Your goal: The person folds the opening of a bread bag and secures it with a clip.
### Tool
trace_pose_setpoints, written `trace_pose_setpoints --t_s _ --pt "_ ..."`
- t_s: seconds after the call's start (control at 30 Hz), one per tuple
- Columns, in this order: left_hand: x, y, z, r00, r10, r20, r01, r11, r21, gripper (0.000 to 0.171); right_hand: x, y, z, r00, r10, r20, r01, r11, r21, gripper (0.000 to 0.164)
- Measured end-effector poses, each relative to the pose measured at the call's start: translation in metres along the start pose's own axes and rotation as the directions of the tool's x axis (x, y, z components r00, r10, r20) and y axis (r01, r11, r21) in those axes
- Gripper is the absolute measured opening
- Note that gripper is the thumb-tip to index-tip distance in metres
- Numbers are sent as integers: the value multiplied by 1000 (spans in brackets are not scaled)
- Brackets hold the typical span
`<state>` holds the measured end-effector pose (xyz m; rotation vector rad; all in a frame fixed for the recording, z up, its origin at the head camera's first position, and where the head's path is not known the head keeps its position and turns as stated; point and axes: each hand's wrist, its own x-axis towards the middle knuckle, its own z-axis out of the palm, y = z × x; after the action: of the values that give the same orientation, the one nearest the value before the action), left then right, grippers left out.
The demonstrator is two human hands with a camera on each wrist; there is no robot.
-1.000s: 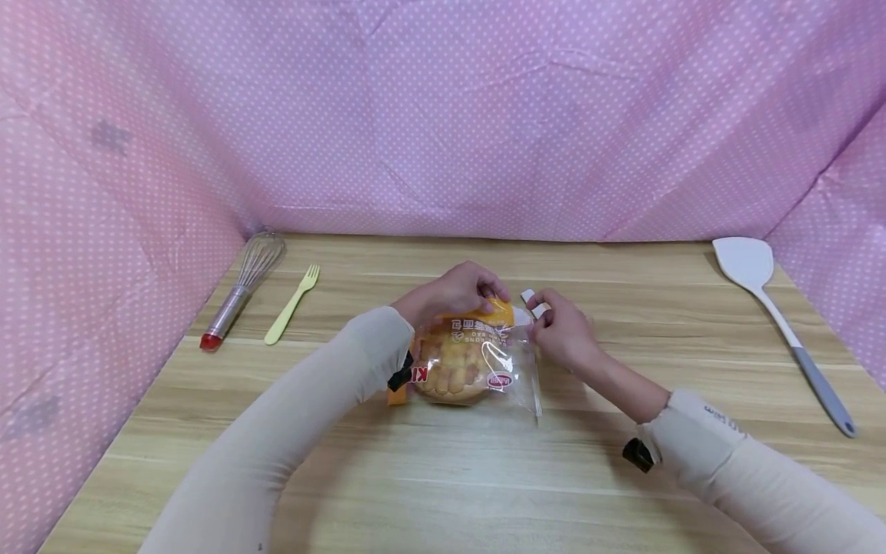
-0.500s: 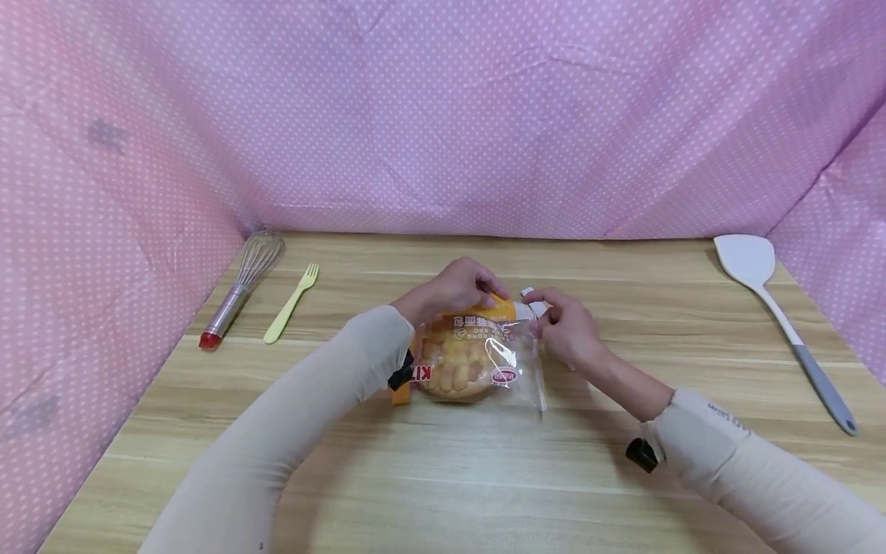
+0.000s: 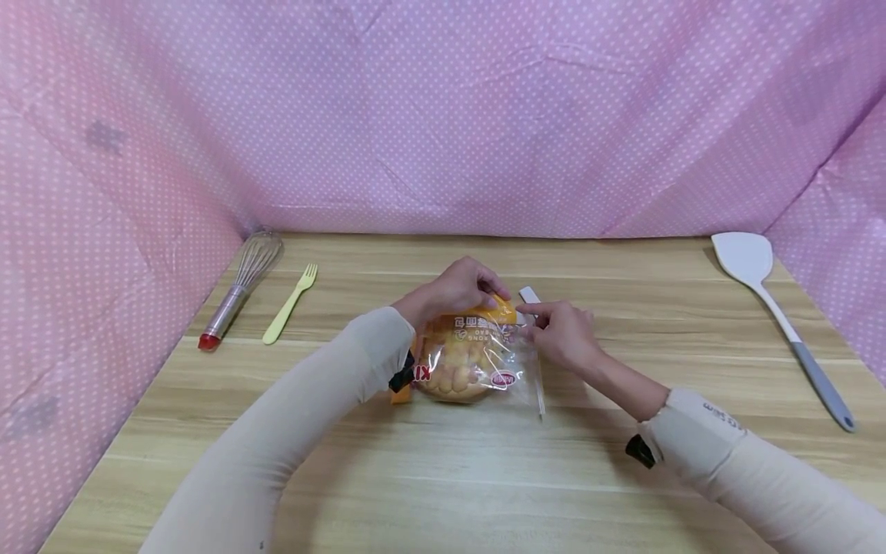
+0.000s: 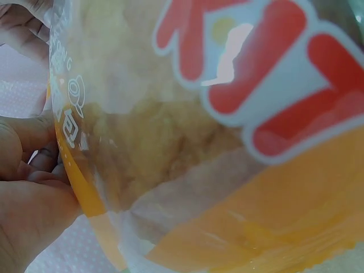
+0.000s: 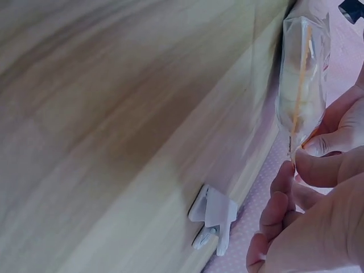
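Note:
A clear plastic bread bag [image 3: 515, 362] with orange edging and red print lies near the middle of the table, a round golden bread [image 3: 453, 369] inside it. My left hand [image 3: 460, 288] pinches the orange upper edge of the bag; the left wrist view shows its thumb and fingers [image 4: 34, 205] on that edge. At the bag's upper right corner my right hand [image 3: 567, 335] pinches the edge between thumb and index finger. Just beyond the right fingers a white plastic clip [image 5: 215, 219] lies on the wood, partly hidden by the hand in the head view.
To the left lie a metal whisk [image 3: 242, 288] with a red end and a pale yellow fork [image 3: 291, 304]. A white spatula [image 3: 754, 273] with a grey handle is at the far right. Pink dotted cloth [image 3: 443, 115] hangs around the table's back and sides.
My right index finger has moved left onto the bag's orange edge, covering more of the white clip. The bag's right side has shifted slightly, while my left hand stays nearly still.

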<state>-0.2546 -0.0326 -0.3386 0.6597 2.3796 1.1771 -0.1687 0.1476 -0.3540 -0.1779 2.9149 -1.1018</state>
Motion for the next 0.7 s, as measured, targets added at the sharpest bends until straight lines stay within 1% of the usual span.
trace_pose_setpoints --t_s 0.1,0.17,0.23,0.3,0.4,0.53,0.6,0.7 --pt "0 0 0 1000 -7 4 7 1000 -15 19 1 0 -1 998 54 25 -55 997 57 34" --pt "0 0 -1 1000 -9 4 9 1000 -22 20 1 1 -2 995 92 47 -97 987 128 35" --pt "-1 0 -1 1000 -13 3 13 1000 -25 20 2 1 -3 989 128 71 -141 966 216 36" --pt "-1 -1 -1 1000 -17 1 17 1000 -25 19 2 2 -4 984 150 93 -171 938 301 39" --pt "-1 -1 -1 1000 -20 -5 20 1000 -18 19 3 2 -6 979 171 115 -202 901 384 42" --pt "-1 -1 -1 1000 -22 2 22 999 -34 19 3 2 -6 973 183 138 -224 883 413 44" --pt "0 -1 -1 999 -34 10 35 998 -51 18 4 2 -7 970 194 149 -240 875 420 44" --pt "0 0 0 998 -63 12 64 995 -73 18 6 2 -7 957 230 175 -286 843 456 42"
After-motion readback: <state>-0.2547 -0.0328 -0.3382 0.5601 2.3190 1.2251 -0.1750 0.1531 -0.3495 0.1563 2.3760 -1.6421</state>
